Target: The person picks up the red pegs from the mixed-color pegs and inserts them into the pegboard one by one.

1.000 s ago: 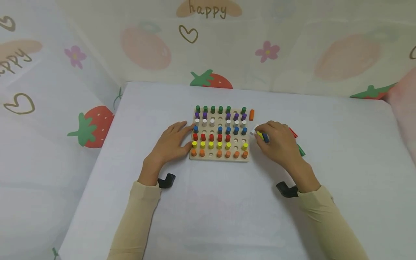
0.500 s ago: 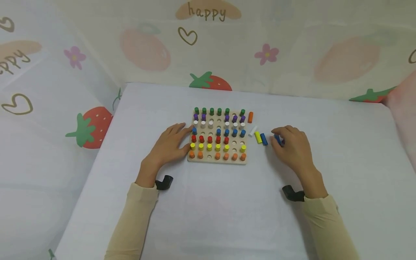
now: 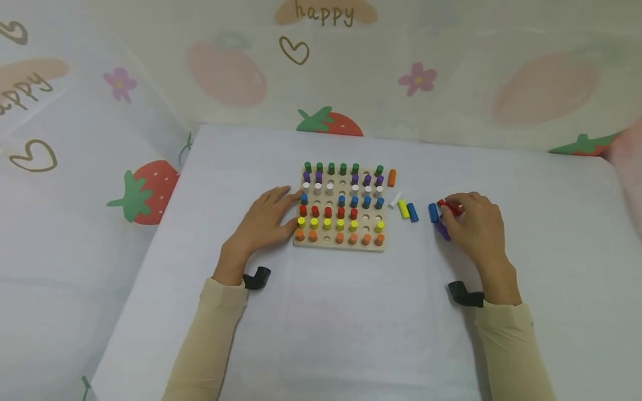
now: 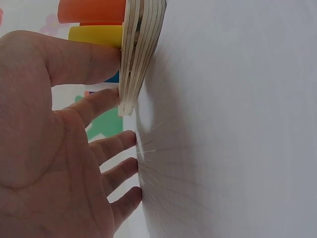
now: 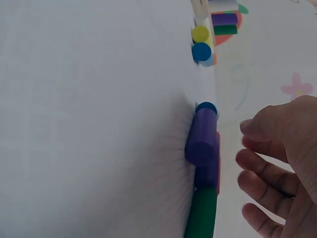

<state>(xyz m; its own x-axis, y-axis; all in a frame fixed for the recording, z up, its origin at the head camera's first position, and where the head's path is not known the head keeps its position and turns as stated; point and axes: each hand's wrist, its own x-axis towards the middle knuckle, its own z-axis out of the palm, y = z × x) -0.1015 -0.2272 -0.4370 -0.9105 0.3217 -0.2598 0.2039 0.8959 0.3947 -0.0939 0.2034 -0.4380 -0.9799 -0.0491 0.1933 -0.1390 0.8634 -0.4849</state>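
A wooden pegboard (image 3: 338, 247) bears rows of coloured pegs, with some holes bare. My left hand (image 3: 263, 220) touches its left side with thumb and index finger; in the left wrist view the other fingertips (image 4: 130, 138) rest on the cloth. Off the board to the right, my right hand (image 3: 473, 225) is over loose pegs, its fingers close to a red peg (image 3: 444, 205). In the right wrist view, the loosely bent fingers hold nothing visible. Near them lie a blue peg (image 3: 433, 213), a purple peg (image 5: 202, 136), another purple peg (image 5: 207, 176) and a green peg (image 5: 201, 213).
Between board and right hand lie a white peg (image 3: 395, 200), a yellow peg (image 3: 403, 209) and a blue peg (image 3: 413, 212). An orange peg (image 3: 392, 177) lies by the board's far right corner. A white cloth (image 3: 341, 323) covers the table.
My right hand has moved rightward, from the white and yellow pegs past a blue peg to the red one. The left hand has stayed at the board's edge.
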